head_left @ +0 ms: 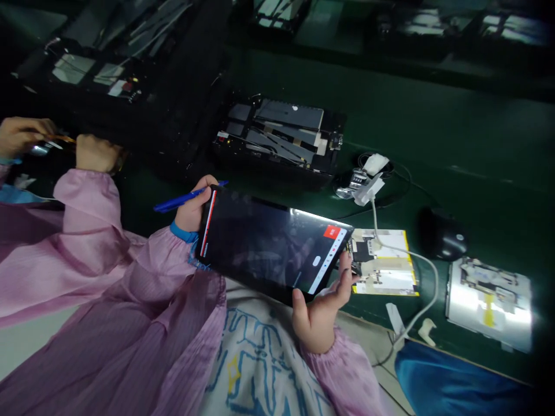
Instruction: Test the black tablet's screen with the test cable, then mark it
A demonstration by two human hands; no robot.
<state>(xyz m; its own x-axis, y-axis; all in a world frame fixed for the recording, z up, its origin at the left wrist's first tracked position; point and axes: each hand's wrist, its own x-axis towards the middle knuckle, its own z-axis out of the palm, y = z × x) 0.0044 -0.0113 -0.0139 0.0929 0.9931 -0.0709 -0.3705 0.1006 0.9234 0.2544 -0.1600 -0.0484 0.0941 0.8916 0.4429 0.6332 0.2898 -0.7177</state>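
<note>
Your left hand (191, 211) clasps a blue pen (188, 200) against the edge of a tablet (260, 242); your right hand (323, 315) grips the opposite edge, holding it screen-up near the table (477, 133). An opened tablet (277, 136) lies ahead, insides exposed, not closed up.

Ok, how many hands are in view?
4: the person's left hand and right hand on a tablet, and at far left a co-worker's hand and other hand.

black mouse (442, 234) | white charger (368, 189) | probably disassembled tablet (277, 136) | green mat (433, 133)
</note>
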